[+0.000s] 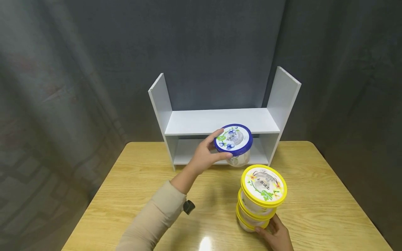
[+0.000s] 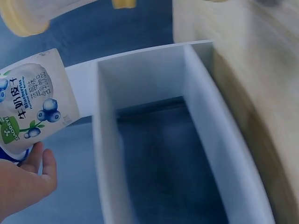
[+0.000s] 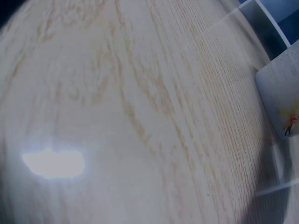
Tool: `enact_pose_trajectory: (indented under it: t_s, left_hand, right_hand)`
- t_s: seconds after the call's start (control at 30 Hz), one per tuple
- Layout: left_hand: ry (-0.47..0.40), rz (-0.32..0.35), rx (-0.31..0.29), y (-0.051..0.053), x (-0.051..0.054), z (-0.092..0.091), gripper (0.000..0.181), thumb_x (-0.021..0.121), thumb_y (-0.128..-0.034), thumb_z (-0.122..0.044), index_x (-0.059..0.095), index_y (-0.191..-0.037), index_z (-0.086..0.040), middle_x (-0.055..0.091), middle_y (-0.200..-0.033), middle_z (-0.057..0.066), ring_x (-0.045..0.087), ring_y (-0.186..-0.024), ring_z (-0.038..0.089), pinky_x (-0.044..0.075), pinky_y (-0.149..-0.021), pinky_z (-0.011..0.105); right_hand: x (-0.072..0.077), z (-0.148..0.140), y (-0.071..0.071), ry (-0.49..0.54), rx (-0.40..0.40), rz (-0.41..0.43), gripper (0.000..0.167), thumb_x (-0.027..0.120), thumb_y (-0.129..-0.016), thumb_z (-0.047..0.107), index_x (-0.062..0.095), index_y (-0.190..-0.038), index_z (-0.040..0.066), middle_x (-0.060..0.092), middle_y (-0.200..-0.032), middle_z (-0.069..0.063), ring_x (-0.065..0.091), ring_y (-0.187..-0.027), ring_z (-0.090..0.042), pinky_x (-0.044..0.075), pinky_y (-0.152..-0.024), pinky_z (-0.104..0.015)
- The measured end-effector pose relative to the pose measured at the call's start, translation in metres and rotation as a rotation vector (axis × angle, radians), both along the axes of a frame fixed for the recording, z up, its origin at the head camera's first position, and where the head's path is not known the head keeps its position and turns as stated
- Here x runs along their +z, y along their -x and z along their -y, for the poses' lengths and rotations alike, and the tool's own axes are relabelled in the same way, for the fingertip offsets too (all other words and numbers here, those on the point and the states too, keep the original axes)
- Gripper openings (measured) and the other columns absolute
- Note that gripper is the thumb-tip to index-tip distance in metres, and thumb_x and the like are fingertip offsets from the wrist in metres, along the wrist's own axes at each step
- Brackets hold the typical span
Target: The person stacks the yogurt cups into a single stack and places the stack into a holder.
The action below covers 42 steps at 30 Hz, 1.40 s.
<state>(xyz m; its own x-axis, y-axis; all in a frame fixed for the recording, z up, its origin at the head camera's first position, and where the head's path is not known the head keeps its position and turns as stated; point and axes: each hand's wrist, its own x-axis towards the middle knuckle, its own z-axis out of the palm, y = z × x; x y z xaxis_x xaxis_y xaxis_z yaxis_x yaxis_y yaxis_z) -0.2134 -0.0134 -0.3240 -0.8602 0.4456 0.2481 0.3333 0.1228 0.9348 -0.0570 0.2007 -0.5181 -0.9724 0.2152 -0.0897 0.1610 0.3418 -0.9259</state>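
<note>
A tub with a blue lid (image 1: pixel 233 139) and blueberry pictures is gripped by my left hand (image 1: pixel 204 155) in front of the white shelf. In the left wrist view that tub (image 2: pixel 35 100) shows its printed side, with the left hand (image 2: pixel 25 182) at its lid edge. Several yellow-lidded tubs (image 1: pixel 263 184) stand stacked to the right, and my right hand (image 1: pixel 277 235) holds the lowest part of the stack. In the right wrist view only part of a white tub (image 3: pixel 282 88) shows at the right edge; the hand is out of that frame.
The white shelf unit (image 1: pixel 223 120) stands at the back of the wooden table (image 1: pixel 141 174), with two upright side panels and two horizontal boards. Dark grey curtains (image 1: pixel 220 52) hang behind and beside it. Light glares off the table's front part.
</note>
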Motion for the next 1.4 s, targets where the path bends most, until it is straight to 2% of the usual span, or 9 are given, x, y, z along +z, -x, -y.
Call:
enact_pose_trajectory:
  t_s: [0.1, 0.17, 0.47, 0.67, 0.8, 1.17, 1.23, 1.3, 1.4]
  left_hand:
    - [-0.016, -0.005, -0.015, -0.002, 0.01, -0.001, 0.076, 0.074, -0.0676, -0.022, 0.034, -0.132, -0.028, 0.043, -0.124, 0.0, 0.048, -0.102, 0.016, 0.042, -0.084, 0.03]
    - [-0.031, 0.001, -0.03, -0.004, 0.017, -0.002, 0.075, 0.074, -0.0675, -0.021, 0.035, -0.131, -0.029, 0.043, -0.123, -0.001, 0.048, -0.102, 0.016, 0.043, -0.083, 0.028]
    - [-0.095, 0.01, -0.143, -0.021, 0.04, -0.011, 0.074, 0.074, -0.0679, -0.015, 0.036, -0.131, -0.028, 0.043, -0.123, -0.006, 0.048, -0.102, 0.013, 0.044, -0.08, 0.029]
    - [-0.108, 0.006, -0.24, -0.034, 0.046, -0.016, 0.074, 0.073, -0.0683, -0.015, 0.036, -0.131, -0.027, 0.044, -0.123, -0.007, 0.047, -0.103, 0.011, 0.043, -0.082, 0.028]
    - [-0.061, 0.002, -0.26, -0.041, 0.048, -0.02, 0.074, 0.072, -0.0689, -0.012, 0.036, -0.131, -0.027, 0.043, -0.124, -0.009, 0.046, -0.104, 0.009, 0.038, -0.087, 0.026]
    - [0.067, 0.015, -0.318, -0.051, 0.047, -0.026, 0.073, 0.073, -0.069, -0.013, 0.036, -0.131, -0.027, 0.046, -0.12, -0.007, 0.046, -0.103, 0.007, 0.04, -0.083, 0.024]
    - [0.076, 0.004, -0.333, -0.051, 0.047, -0.027, 0.074, 0.073, -0.0687, -0.014, 0.036, -0.131, -0.027, 0.046, -0.12, -0.007, 0.046, -0.103, 0.006, 0.039, -0.084, 0.024]
    - [0.084, -0.012, -0.345, -0.051, 0.047, -0.027, 0.075, 0.073, -0.0684, -0.014, 0.035, -0.132, -0.026, 0.045, -0.121, -0.007, 0.046, -0.104, 0.006, 0.039, -0.085, 0.025]
    - [0.099, -0.034, -0.358, -0.052, 0.047, -0.028, 0.077, 0.074, -0.0679, -0.015, 0.034, -0.133, -0.025, 0.044, -0.123, -0.008, 0.046, -0.104, 0.006, 0.039, -0.085, 0.025]
  right_hand:
    - [0.0, -0.001, 0.001, 0.014, 0.004, 0.007, 0.072, 0.067, -0.074, 0.025, 0.028, -0.132, 0.005, 0.034, -0.132, -0.019, 0.039, -0.113, -0.013, 0.035, -0.092, -0.034]
    - [0.0, -0.001, 0.001, 0.019, 0.008, 0.02, 0.074, 0.067, -0.075, 0.025, 0.026, -0.132, 0.003, 0.032, -0.132, -0.021, 0.034, -0.117, -0.031, 0.033, -0.093, -0.04]
    - [-0.004, -0.005, 0.0, 0.064, 0.008, 0.069, 0.079, 0.068, -0.071, 0.031, 0.024, -0.132, 0.005, 0.028, -0.134, -0.021, 0.026, -0.12, -0.039, 0.029, -0.095, -0.047]
    - [-0.004, -0.005, -0.002, 0.035, 0.003, 0.05, 0.078, 0.069, -0.071, 0.031, 0.026, -0.131, 0.005, 0.031, -0.133, -0.02, 0.029, -0.119, -0.036, 0.03, -0.095, -0.043]
    - [-0.003, -0.005, -0.001, 0.029, -0.001, 0.045, 0.077, 0.068, -0.072, 0.03, 0.027, -0.131, 0.004, 0.031, -0.132, -0.02, 0.03, -0.119, -0.036, 0.031, -0.094, -0.043]
    - [-0.001, -0.002, -0.002, 0.012, -0.019, 0.029, 0.072, 0.068, -0.074, 0.028, 0.029, -0.13, 0.005, 0.035, -0.13, -0.02, 0.034, -0.117, -0.036, 0.033, -0.093, -0.041]
    - [-0.001, -0.001, -0.002, -0.004, -0.026, 0.019, 0.07, 0.068, -0.073, 0.027, 0.031, -0.13, 0.007, 0.037, -0.13, -0.018, 0.038, -0.115, -0.028, 0.035, -0.093, -0.038]
    - [0.0, -0.001, -0.003, -0.013, -0.029, 0.012, 0.069, 0.068, -0.073, 0.026, 0.032, -0.129, 0.008, 0.039, -0.129, -0.017, 0.041, -0.111, -0.013, 0.037, -0.092, -0.034]
    - [0.001, 0.0, -0.004, -0.028, -0.037, 0.006, 0.068, 0.069, -0.073, 0.027, 0.034, -0.129, 0.009, 0.041, -0.127, -0.017, 0.036, -0.099, 0.01, 0.039, -0.09, -0.029]
